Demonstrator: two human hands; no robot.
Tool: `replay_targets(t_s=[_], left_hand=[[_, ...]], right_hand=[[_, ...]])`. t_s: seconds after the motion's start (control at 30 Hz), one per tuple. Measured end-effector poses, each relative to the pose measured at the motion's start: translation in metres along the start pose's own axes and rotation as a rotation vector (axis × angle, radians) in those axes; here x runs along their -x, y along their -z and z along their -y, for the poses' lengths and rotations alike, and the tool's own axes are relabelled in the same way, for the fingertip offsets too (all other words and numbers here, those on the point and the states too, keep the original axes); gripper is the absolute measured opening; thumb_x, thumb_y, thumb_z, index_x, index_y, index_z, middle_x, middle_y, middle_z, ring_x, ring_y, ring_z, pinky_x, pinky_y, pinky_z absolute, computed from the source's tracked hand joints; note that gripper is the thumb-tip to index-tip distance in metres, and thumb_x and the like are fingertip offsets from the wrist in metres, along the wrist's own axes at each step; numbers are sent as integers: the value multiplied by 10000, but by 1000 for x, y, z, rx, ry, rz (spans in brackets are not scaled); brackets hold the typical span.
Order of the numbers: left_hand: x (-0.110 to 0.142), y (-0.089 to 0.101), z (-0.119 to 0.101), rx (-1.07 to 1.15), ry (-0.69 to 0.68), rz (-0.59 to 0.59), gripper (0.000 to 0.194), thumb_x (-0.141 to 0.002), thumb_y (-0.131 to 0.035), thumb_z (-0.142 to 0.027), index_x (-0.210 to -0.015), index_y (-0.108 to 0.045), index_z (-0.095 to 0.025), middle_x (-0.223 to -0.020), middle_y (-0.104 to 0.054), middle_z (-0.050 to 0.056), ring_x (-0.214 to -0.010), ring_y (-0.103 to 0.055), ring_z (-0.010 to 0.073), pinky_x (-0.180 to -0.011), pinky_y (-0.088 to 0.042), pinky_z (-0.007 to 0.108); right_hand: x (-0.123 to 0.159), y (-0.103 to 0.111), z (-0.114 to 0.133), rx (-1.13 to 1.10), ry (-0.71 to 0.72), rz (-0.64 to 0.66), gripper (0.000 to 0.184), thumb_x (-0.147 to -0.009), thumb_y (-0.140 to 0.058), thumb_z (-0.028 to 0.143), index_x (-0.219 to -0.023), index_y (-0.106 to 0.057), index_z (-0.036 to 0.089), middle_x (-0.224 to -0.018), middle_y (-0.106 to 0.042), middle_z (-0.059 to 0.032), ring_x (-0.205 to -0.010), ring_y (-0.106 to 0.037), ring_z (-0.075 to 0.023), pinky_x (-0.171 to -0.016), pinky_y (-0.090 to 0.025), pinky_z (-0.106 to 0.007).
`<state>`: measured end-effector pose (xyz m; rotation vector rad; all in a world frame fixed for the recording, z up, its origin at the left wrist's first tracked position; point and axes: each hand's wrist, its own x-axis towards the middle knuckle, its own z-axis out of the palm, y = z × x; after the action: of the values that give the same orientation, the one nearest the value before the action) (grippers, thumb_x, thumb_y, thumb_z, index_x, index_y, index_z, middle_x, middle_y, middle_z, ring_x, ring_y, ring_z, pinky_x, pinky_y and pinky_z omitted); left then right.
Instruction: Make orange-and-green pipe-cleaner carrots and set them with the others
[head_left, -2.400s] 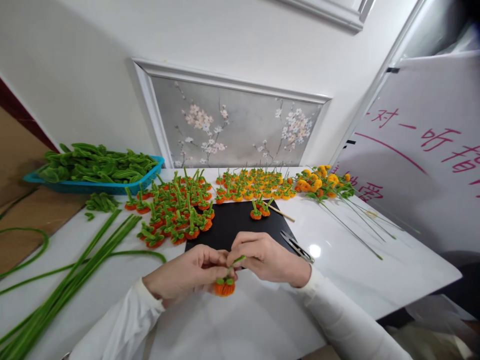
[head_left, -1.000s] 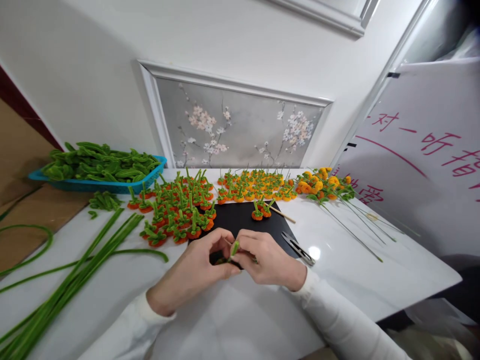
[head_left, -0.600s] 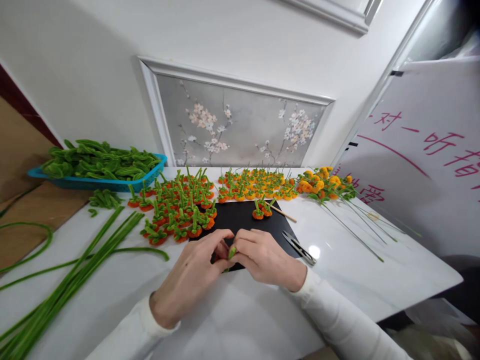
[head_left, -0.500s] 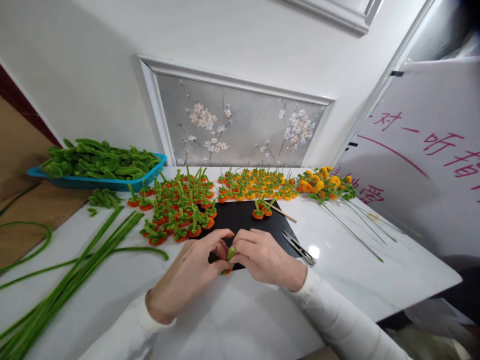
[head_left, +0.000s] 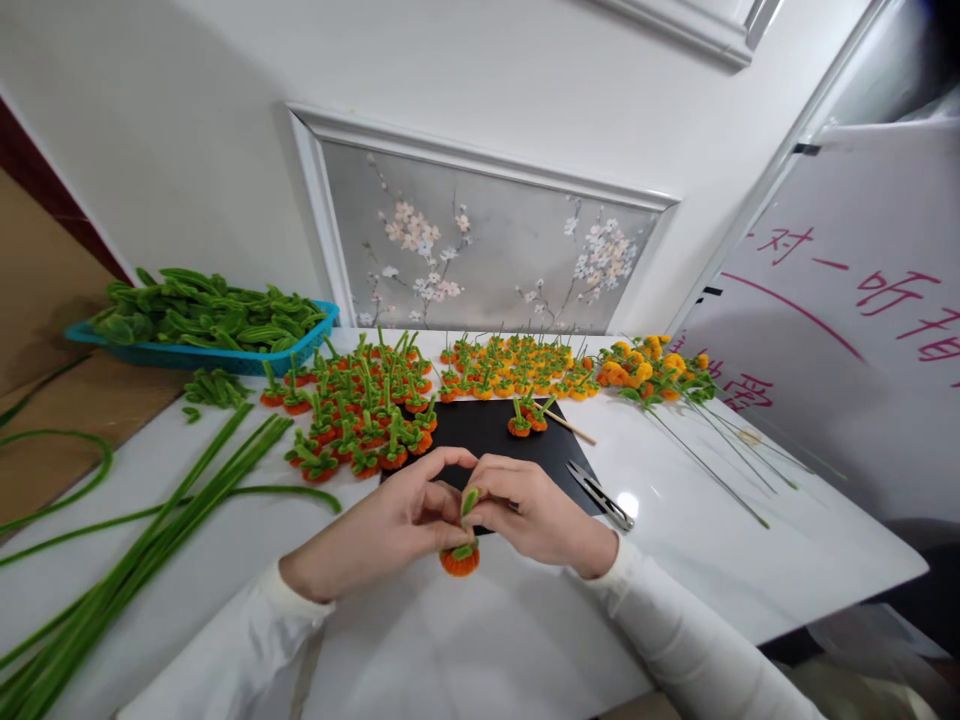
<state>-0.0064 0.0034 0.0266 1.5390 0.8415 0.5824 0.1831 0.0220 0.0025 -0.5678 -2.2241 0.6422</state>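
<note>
Presumably for steadiness, the flower (head_left: 459,562) is being pinched at six o'clock of the mat (head_left: 476,430) by the left hand (head_left: 390,515), its stem (head_left: 470,500) by the right hand (head_left: 532,512), close alongside.

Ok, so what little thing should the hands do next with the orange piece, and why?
Maybe the right hand should gently straighten the green strip it pinches, because the left hand seems to steady the orange piece just below, and many nearby pieces have upright strips.

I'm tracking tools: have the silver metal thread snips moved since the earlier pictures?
No: against the flat black mat, the snips still lie across its right edge.
</note>
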Motion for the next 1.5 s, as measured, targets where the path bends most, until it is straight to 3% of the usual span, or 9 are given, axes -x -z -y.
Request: replay_targets(t_s=[0.07, 0.17, 0.27, 0.47, 0.8, 1.17, 1.3, 1.5], left_hand=[[0, 3, -2, 36, 11, 19, 439, -820, -562, -253, -1217, -378, -219, -851, -665, 5, -835, -627, 166, -751, -466, 302], [0, 6, -5, -10, 3, -92, 349, -827, -546, -285, -1155, -448, -219, -956, -659, 35, -903, -618, 177, -772, -471, 306], [-2, 2, -4, -99, -45, -217, 366, -749, -629, -236, -1091, -496, -227, -886, -649, 1, -841, -615, 169, -753, -478, 297], [-8, -11, 2, -207, -51, -293, 351, -698, -672, -181, -1019, -535, -218, -679, -623, -54, -689, -605, 151, -701, -477, 284], [-6, -5, 0, -135, 45, -218, 444, -689, -652, -151, -1098, -486, -203, -614, -625, -76, -616, -596, 135, -633, -455, 254], [-2, -3, 0, -31, 40, -38, 414, -749, -607, -177, -1121, -427, -198, -679, -603, -58, -646, -560, 122, -633, -440, 258], [-4, -7, 2, -87, 28, -134, 467, -706, -644, -157, -1128, -451, -207, -758, -615, -41, -697, -577, 137, -644, -463, 266], [-7, -10, 3, -168, 60, -246, 466, -677, -658, -153, -1114, -503, -191, -579, -555, -92, -579, -569, 130, -597, -454, 258]], right_hand=[[0, 2, 1, -29, -26, -12, 147, -891, -529, 190, -750, -563, 171, -760, -554, -20, -705, -532, -118, -635, -437, -221], [0, 4, 1, -11, -54, -35, 148, -880, -550, 211, -737, -546, 172, -742, -525, -10, -669, -504, -114, -599, -406, -219], [0, 4, 0, 14, -66, -60, 142, -877, -538, 188, -736, -532, 174, -737, -509, -1, -652, -486, -108, -583, -381, -216], [3, -1, -3, 100, -54, -73, 112, -866, -529, 161, -756, -528, 180, -751, -507, 1, -641, -477, -105, -582, -374, -213], [2, 2, -4, 95, -24, 4, 71, -880, -543, 157, -831, -587, 183, -805, -552, -5, -741, -543, -106, -676, -435, -199], [2, 5, -3, 140, 22, 63, 132, -899, -522, 193, -785, -584, 170, -793, -559, -22, -772, -547, -125, -699, -438, -216], [3, 2, -4, 169, 6, 31, 109, -880, -529, 164, -775, -558, 173, -777, -551, -15, -710, -524, -118, -653, -421, -213], [2, 1, -5, 173, -12, 52, 99, -881, -551, 184, -790, -588, 180, -804, -585, -17, -749, -551, -121, -688, -430, -216]])
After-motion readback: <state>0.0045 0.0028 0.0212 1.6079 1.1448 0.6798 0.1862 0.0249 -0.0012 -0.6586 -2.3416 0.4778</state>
